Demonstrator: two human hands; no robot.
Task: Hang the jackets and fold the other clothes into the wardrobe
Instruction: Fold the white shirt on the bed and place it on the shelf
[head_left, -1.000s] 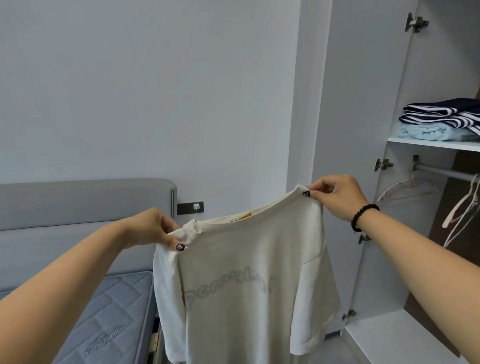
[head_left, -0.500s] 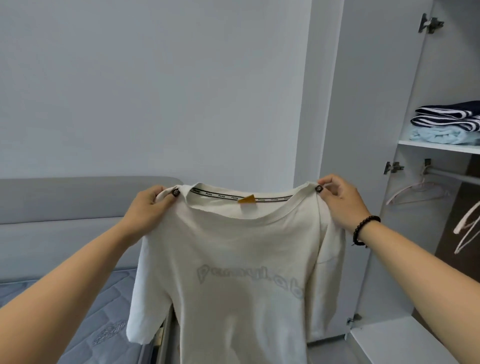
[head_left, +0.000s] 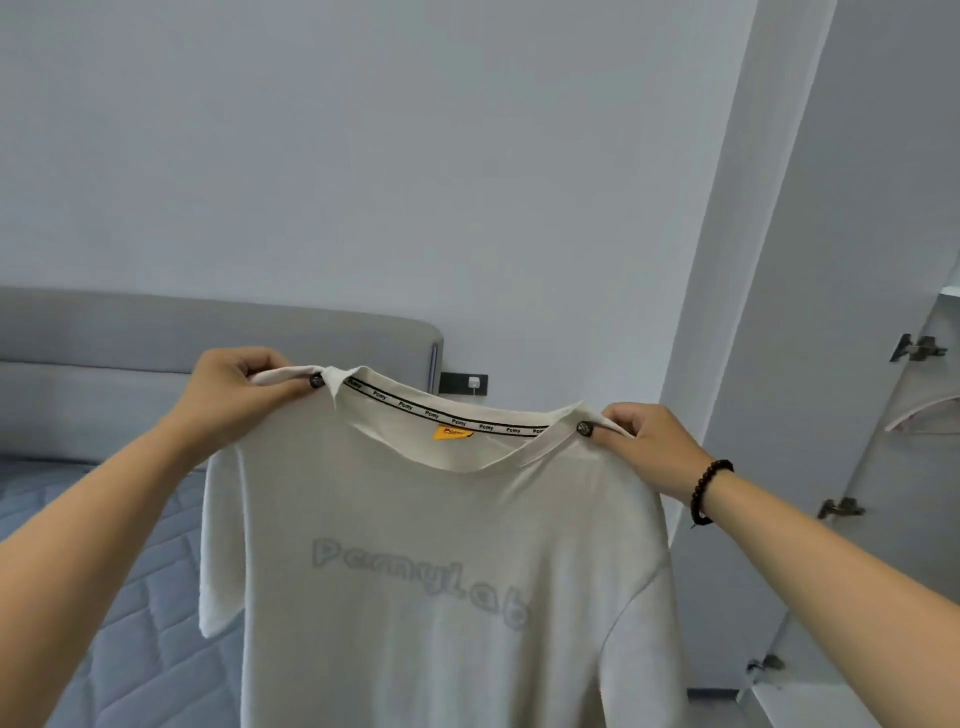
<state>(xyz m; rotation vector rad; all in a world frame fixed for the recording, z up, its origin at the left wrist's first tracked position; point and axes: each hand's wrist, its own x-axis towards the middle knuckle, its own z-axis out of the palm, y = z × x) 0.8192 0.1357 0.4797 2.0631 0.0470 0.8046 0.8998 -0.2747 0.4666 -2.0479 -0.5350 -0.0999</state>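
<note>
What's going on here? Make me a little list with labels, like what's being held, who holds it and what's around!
held thing: white T-shirt, hanging open in the air
left hand: pinches the shirt's left shoulder
right hand: pinches the shirt's right shoulder
wrist: dark bead bracelet on the right arm
neck tag: orange label inside the collar
behind: grey headboard, mattress below it
right side: open wardrobe door

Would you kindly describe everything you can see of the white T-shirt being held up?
The white T-shirt is an off-white, soft-looking knit with short sleeves, faint grey lettering across the chest, black lettered tape inside the neckline and an orange label. It hangs unfolded in the air, front toward the camera, its hem out of frame. The left hand and right hand pinch its shoulders beside the collar; nothing else visibly touches it.
</note>
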